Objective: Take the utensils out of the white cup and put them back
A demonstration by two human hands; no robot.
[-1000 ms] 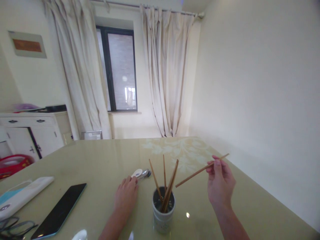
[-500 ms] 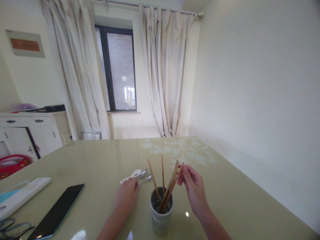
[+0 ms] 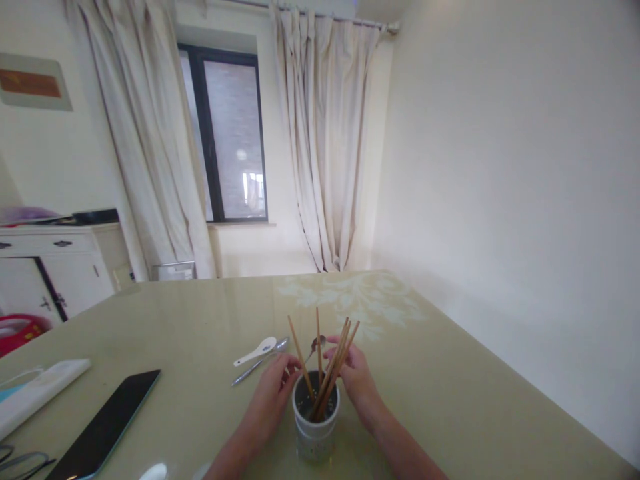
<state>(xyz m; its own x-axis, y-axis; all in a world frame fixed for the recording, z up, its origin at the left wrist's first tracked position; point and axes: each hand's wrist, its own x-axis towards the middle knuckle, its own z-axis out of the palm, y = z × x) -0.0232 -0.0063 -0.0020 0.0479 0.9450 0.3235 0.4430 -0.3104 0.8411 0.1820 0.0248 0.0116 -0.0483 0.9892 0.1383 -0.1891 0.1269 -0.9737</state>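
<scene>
- Main container: through the head camera I find a pale cup [image 3: 316, 437] upright on the table [image 3: 460, 407], between both hands.
- Contents: wooden chopsticks [image 3: 334, 375], their upper ends well above the rim. One leans left, one stands nearly upright, and a close bundle leans right; I cannot confirm the bundle's count.
- Outside the cup: a tilted spoon [image 3: 313, 346] behind the chopsticks, between the two hands' fingers, its bowl toward the right hand [image 3: 357, 379].
- Left hand [image 3: 273, 390]: beside the cup's left rim, fingers curled; I cannot tell whether they pinch the spoon's handle.
- Right hand: behind and right of the chopsticks, fingers bent; partly covered, so I cannot tell whether they pinch the bowl.
- Left of the left hand: a white spoon [image 3: 254, 353] and a metal spoon [image 3: 257, 366] lie side by side.
- Other containers: a red tub [image 3: 20, 343] at the left edge, contents unclear, and a white cabinet [image 3: 80, 277].
</scene>
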